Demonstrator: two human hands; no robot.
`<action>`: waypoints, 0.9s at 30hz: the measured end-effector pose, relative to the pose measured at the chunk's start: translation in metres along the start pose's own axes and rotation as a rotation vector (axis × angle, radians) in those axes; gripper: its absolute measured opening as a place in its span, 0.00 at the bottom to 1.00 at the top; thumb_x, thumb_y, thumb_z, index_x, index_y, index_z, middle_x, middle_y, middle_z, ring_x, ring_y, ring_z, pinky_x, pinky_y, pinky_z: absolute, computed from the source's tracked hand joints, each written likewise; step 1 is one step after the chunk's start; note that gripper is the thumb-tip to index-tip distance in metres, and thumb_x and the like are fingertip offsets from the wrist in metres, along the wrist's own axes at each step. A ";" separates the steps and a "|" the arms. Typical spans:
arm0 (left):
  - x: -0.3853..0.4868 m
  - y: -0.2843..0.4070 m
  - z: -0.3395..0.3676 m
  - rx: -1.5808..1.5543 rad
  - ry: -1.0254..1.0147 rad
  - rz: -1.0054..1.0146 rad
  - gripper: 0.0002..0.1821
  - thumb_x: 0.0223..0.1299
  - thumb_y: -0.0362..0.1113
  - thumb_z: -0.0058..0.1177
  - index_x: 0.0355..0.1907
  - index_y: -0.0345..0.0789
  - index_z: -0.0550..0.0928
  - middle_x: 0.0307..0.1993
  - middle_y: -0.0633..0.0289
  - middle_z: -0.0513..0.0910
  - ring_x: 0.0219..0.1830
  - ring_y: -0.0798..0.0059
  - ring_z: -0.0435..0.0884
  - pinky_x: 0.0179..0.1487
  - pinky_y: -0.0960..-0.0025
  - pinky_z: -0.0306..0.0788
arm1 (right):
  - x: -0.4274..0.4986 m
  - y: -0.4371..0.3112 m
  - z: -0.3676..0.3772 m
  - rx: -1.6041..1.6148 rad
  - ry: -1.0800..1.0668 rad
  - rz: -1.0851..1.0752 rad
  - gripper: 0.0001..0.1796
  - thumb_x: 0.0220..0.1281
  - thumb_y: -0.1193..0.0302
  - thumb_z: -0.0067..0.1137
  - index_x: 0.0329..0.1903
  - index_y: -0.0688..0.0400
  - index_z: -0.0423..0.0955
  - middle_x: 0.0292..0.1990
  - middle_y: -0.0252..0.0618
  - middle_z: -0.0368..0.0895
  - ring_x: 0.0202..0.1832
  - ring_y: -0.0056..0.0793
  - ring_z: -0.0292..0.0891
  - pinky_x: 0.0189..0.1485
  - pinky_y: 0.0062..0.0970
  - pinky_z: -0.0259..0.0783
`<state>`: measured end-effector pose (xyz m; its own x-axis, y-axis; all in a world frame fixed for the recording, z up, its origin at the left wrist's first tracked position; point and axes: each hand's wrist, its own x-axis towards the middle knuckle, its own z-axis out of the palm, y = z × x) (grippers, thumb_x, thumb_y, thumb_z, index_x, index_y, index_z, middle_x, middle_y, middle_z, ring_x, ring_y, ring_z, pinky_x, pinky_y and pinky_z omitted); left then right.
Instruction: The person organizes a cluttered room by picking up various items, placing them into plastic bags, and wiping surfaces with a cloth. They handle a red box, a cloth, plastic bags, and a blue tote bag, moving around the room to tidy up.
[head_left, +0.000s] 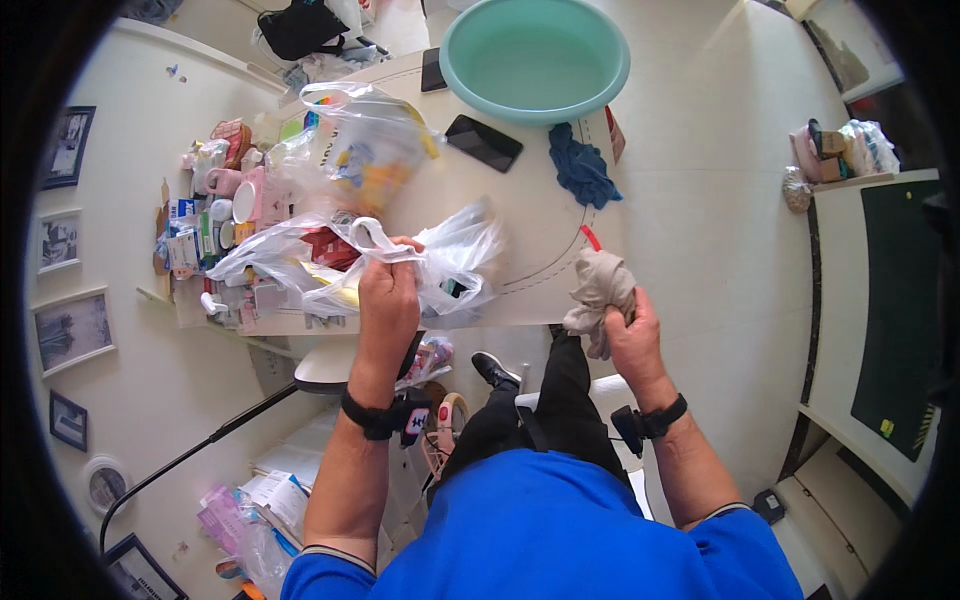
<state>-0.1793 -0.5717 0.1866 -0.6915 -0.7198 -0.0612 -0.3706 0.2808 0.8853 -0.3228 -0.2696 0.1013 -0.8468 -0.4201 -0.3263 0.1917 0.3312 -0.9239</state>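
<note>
My left hand (390, 300) grips the handles of a thin white plastic bag (457, 247) above the table's near side. Through the film show a red packet (330, 247) and something yellow. My right hand (634, 330) pinches a crumpled greyish-beige cloth (602, 289) at the table's near right corner. Beyond that cloth lies a short red strip (591, 238). A second plastic bag (375, 157), holding yellow and orange packages, stands farther back and looks blurred. A crumpled blue cloth (583, 166) rests on the table near its right edge.
A large green basin (536, 64) sits at the table's far end. Beside it lie a black smartphone (484, 142) and another dark phone (433, 71). Boxes, bottles and a pink cup (223, 181) crowd the left side. A black flexible stand arm (202, 450) curves at lower left.
</note>
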 end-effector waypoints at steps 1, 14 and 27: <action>0.003 -0.006 0.001 -0.026 0.043 0.003 0.08 0.84 0.31 0.49 0.50 0.31 0.82 0.37 0.66 0.78 0.39 0.78 0.76 0.44 0.70 0.71 | 0.001 -0.003 0.008 -0.085 -0.004 0.058 0.17 0.67 0.74 0.60 0.56 0.66 0.77 0.47 0.47 0.84 0.47 0.38 0.82 0.54 0.36 0.79; -0.010 -0.086 0.047 0.398 -0.159 0.046 0.21 0.72 0.45 0.67 0.54 0.31 0.79 0.42 0.41 0.88 0.46 0.37 0.86 0.49 0.48 0.78 | 0.054 0.002 0.155 0.055 -0.090 -0.089 0.17 0.69 0.68 0.60 0.55 0.65 0.76 0.43 0.58 0.88 0.47 0.50 0.88 0.55 0.44 0.81; -0.003 -0.075 0.033 0.290 0.079 0.030 0.18 0.86 0.46 0.52 0.52 0.30 0.84 0.36 0.64 0.82 0.38 0.76 0.77 0.42 0.64 0.74 | 0.060 0.015 0.183 -0.396 -0.159 -0.706 0.23 0.64 0.72 0.65 0.62 0.48 0.76 0.40 0.49 0.79 0.44 0.52 0.83 0.49 0.49 0.81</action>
<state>-0.1697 -0.5695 0.1050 -0.6590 -0.7521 0.0090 -0.5202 0.4644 0.7167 -0.2803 -0.4451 0.0314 -0.6167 -0.7455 0.2527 -0.5736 0.2058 -0.7928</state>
